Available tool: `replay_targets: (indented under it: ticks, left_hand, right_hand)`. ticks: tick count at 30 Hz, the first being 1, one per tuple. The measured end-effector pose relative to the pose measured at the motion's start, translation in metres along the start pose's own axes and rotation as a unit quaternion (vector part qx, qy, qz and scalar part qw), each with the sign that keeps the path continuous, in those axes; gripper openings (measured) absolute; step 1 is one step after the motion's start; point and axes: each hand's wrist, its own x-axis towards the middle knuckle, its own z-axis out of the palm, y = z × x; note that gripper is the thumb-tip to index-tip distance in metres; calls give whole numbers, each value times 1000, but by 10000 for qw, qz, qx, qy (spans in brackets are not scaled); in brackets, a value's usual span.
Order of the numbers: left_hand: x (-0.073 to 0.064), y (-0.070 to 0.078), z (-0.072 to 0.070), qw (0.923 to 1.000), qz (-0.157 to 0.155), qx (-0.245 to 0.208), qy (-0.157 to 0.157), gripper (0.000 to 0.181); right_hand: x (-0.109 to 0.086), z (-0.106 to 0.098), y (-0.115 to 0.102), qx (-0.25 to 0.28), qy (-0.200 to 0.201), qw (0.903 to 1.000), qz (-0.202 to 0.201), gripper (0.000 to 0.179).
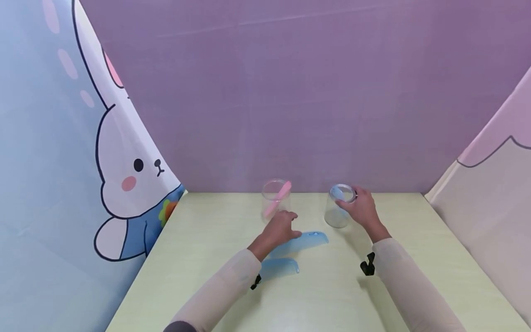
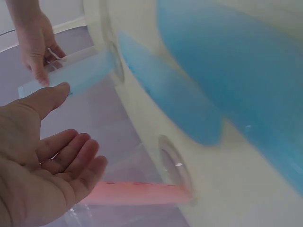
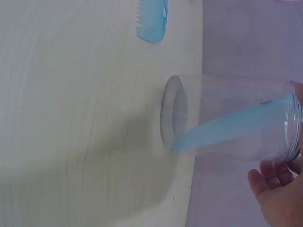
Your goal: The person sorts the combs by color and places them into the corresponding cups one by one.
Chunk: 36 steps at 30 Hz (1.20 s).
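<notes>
My right hand (image 1: 363, 208) grips the rim of a clear jar (image 1: 334, 217) at the back of the table. A blue comb (image 3: 227, 124) leans inside that jar. My left hand (image 1: 279, 229) hovers over the table with thumb and fingers apart, holding nothing. Just behind it stands another clear jar (image 1: 265, 197) with a pink comb (image 1: 279, 199) slanting inside. Below the left hand lies a blue comb (image 1: 307, 240), partly hidden by the hand and wrist. Closer to me lies another blue comb (image 1: 283, 266), its left end behind the left sleeve.
The pale table (image 1: 332, 299) meets a purple backdrop (image 1: 290, 92) right behind the jars. A rabbit-print cloth (image 1: 124, 184) hangs on the left, and a pale printed cloth (image 1: 498, 207) on the right. A black strap piece (image 1: 368, 265) sticks out from the right sleeve.
</notes>
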Motion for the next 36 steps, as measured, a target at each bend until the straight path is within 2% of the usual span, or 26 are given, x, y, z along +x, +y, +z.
replay_targets:
  ticks: [4,10,13,22,31,36]
  left_hand:
    - [-8,-11,7,9995,-170,68,-251,54]
    - [-18,-25,16,9948,-720,325,-641,50]
    - [-20,-32,21,9933,-822,405,-708,47]
    - [-27,-47,33,9926,-799,438,-802,40]
    - [-28,-47,34,9935,-707,428,-787,40]
    - [-28,-45,36,9914,-663,777,-814,28]
  right_hand:
    - [-1,-1,-1,-3,-9,10000,14,81]
    - [-2,-1,-2,-8,-62,9999,157,82]
    - [-2,-1,-2,-17,-77,9998,207,83]
    - [-2,-2,-3,40,-64,9998,162,83]
    - [-2,-1,-2,60,2,9999,117,80]
    - [-2,-1,-3,48,-29,9998,191,81]
